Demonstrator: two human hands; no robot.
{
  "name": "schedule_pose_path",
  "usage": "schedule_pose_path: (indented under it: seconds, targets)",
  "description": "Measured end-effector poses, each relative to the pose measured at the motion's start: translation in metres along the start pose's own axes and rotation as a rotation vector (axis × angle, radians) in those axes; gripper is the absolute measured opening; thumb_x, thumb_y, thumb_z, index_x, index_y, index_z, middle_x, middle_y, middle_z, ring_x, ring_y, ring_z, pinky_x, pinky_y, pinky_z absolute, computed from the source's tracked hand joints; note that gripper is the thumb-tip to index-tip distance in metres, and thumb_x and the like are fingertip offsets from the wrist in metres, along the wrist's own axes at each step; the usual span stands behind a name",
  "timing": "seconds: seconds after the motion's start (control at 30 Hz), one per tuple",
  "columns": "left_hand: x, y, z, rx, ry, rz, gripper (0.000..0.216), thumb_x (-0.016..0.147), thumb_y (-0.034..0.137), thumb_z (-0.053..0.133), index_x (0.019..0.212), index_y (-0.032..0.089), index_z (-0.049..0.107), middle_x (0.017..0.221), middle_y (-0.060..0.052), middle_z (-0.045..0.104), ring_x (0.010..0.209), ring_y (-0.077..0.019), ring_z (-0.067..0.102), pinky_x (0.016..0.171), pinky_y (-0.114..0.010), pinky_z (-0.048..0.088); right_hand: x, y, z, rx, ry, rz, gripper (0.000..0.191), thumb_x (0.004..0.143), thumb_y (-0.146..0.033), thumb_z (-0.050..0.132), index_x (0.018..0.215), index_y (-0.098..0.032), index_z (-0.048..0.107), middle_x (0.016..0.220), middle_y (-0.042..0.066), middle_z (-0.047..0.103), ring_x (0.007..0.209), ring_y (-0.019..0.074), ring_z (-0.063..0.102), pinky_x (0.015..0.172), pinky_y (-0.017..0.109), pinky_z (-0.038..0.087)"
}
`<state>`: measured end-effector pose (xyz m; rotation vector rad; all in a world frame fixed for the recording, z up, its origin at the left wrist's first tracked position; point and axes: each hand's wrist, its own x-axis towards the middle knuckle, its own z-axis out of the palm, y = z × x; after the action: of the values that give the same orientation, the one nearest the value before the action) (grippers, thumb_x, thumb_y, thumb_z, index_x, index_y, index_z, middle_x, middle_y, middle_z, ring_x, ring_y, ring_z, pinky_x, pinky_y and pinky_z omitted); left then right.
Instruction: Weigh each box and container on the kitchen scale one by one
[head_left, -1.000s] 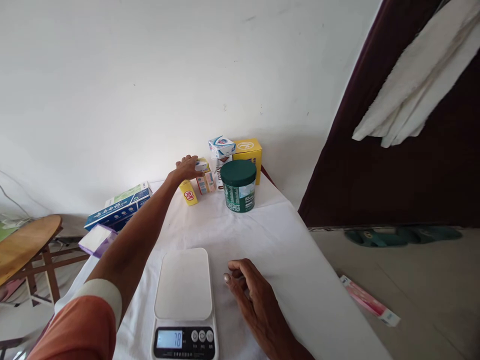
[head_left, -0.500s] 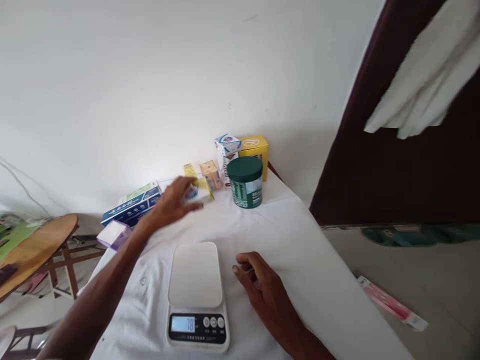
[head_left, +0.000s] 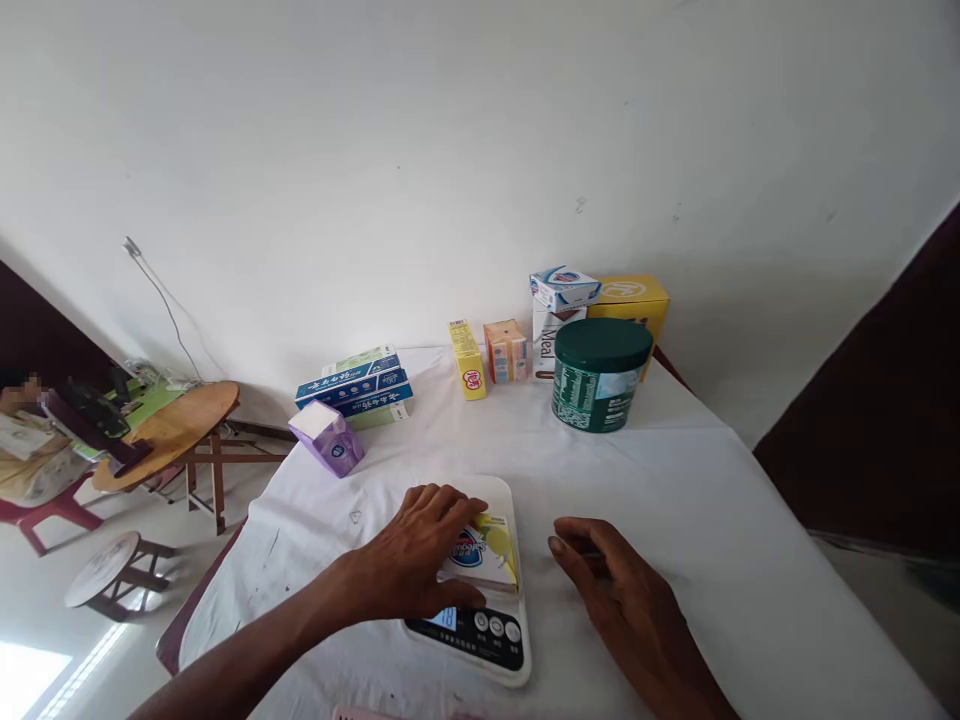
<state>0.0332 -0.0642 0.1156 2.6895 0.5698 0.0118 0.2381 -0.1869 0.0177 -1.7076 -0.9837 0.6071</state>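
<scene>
Clearly, from the head camera, one smooth cardboard soap box (head_left: 491, 555) lies on the flat plastic scale (head_left: 487, 640), pinched by the left hand (head_left: 416, 545), palm down, thumb near and fingers far. Right of it, the right hand (head_left: 626, 580) is half curled, thumb and fingers slightly apart. Farther across the creased white cloth (head_left: 450, 440) stand one round green tub (head_left: 600, 390), one yellow box (head_left: 469, 365) and one orange box (head_left: 508, 355).

Scale (head_left: 491, 492): white, black panel (head_left: 487, 641)
Box (head_left: 491, 562) on scale: white, yellow, blue emblem (head_left: 469, 549)
Tub (head_left: 600, 385) beyond scale: green
Cloth (head_left: 600, 480) under scale: white
</scene>
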Motion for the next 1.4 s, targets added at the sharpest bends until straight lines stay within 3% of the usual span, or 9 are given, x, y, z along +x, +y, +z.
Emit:
schedule_pose_path:
  seconds: [0.1, 0.3, 0.6, 0.7, 0.83, 0.97, 1.07, 1.23, 1.4]
  targets:
    - [-0.005, 0.000, -0.003, -0.032, 0.014, -0.006, 0.096, 0.074, 0.047, 0.089, 0.150, 0.020, 0.036, 0.142, -0.015, 0.051, 0.129, -0.0328, 0.047, 0.112, -0.051, 0.041, 0.000, -0.001, 0.000, -0.005, -0.002, 0.012, 0.051, 0.087, -0.068, 0.051, 0.103, -0.022, 0.066, 0.099, 0.009, 0.073, 0.091, 0.0256, 0.071, 0.069, 0.034, 0.059]
    - [-0.013, -0.001, -0.007, -0.039, 0.053, -0.013, 0.093, 0.080, 0.054, 0.083, 0.153, 0.023, 0.034, 0.145, -0.014, 0.050, 0.133, -0.0317, 0.045, 0.114, -0.051, 0.039, 0.000, -0.001, 0.000, -0.025, -0.007, 0.010, 0.049, 0.088, -0.067, 0.052, 0.103, -0.023, 0.067, 0.100, 0.009, 0.073, 0.091, 0.0257, 0.071, 0.069, 0.035, 0.058]
    - [-0.002, -0.007, -0.004, 0.020, 0.020, 0.017, 0.066, 0.087, 0.031, 0.078, 0.143, 0.019, 0.044, 0.129, -0.012, 0.060, 0.115, -0.0288, 0.056, 0.102, -0.047, 0.047, 0.000, 0.002, 0.000, -0.026, -0.015, -0.014, 0.046, 0.090, -0.064, 0.051, 0.104, -0.022, 0.066, 0.099, 0.008, 0.073, 0.089, 0.0247, 0.071, 0.070, 0.035, 0.058]
    - [0.007, -0.024, -0.018, 0.045, 0.120, -0.001, 0.056, 0.092, 0.034, 0.071, 0.140, 0.020, 0.045, 0.130, -0.012, 0.060, 0.118, -0.0291, 0.056, 0.102, -0.048, 0.046, 0.000, 0.003, 0.000, -0.036, -0.013, -0.052, 0.044, 0.091, -0.062, 0.050, 0.103, -0.023, 0.065, 0.098, 0.008, 0.073, 0.088, 0.0246, 0.071, 0.070, 0.035, 0.057]
    - [0.033, -0.071, -0.033, 0.152, 0.234, -0.190, 0.047, 0.097, 0.032, 0.060, 0.139, 0.020, 0.043, 0.133, -0.013, 0.055, 0.124, -0.0294, 0.052, 0.108, -0.050, 0.042, 0.000, 0.003, 0.000, -0.036, -0.016, -0.081, 0.040, 0.092, -0.060, 0.051, 0.101, -0.023, 0.065, 0.096, 0.008, 0.073, 0.086, 0.0244, 0.070, 0.069, 0.036, 0.057]
    - [0.058, -0.122, -0.029, 0.198, 0.228, -0.350, 0.047, 0.095, 0.028, 0.057, 0.138, 0.016, 0.044, 0.130, -0.016, 0.055, 0.124, -0.0317, 0.052, 0.109, -0.051, 0.042, 0.000, 0.004, 0.000, -0.034, -0.007, -0.105, 0.036, 0.093, -0.057, 0.052, 0.099, -0.024, 0.065, 0.094, 0.007, 0.073, 0.085, 0.0245, 0.070, 0.067, 0.035, 0.057]
    - [0.067, -0.144, -0.019, 0.233, 0.226, -0.426, 0.046, 0.094, 0.029, 0.057, 0.137, 0.017, 0.045, 0.129, -0.015, 0.056, 0.125, -0.0324, 0.052, 0.109, -0.049, 0.041, -0.001, 0.005, 0.000, -0.026, 0.001, -0.126, 0.035, 0.094, -0.055, 0.051, 0.100, -0.024, 0.064, 0.094, 0.007, 0.072, 0.083, 0.0235, 0.070, 0.066, 0.035, 0.057]
    - [0.064, -0.148, -0.009, 0.330, 0.270, -0.517, 0.043, 0.096, 0.030, 0.052, 0.136, 0.017, 0.045, 0.130, -0.018, 0.054, 0.126, -0.0381, 0.050, 0.105, -0.054, 0.041, -0.002, 0.006, 0.000, -0.019, -0.006, -0.149, 0.032, 0.098, -0.051, 0.048, 0.101, -0.023, 0.062, 0.095, 0.007, 0.070, 0.081, 0.0218, 0.068, 0.067, 0.034, 0.056]
    - [0.059, -0.133, -0.010, 0.394, 0.341, -0.465, 0.045, 0.091, 0.020, 0.054, 0.135, 0.013, 0.046, 0.140, -0.022, 0.047, 0.128, -0.0421, 0.046, 0.105, -0.059, 0.039, -0.001, 0.007, 0.002, 0.006, 0.014, -0.188, 0.026, 0.099, -0.046, 0.048, 0.099, -0.023, 0.061, 0.097, 0.006, 0.068, 0.085, 0.0206, 0.067, 0.071, 0.034, 0.056]
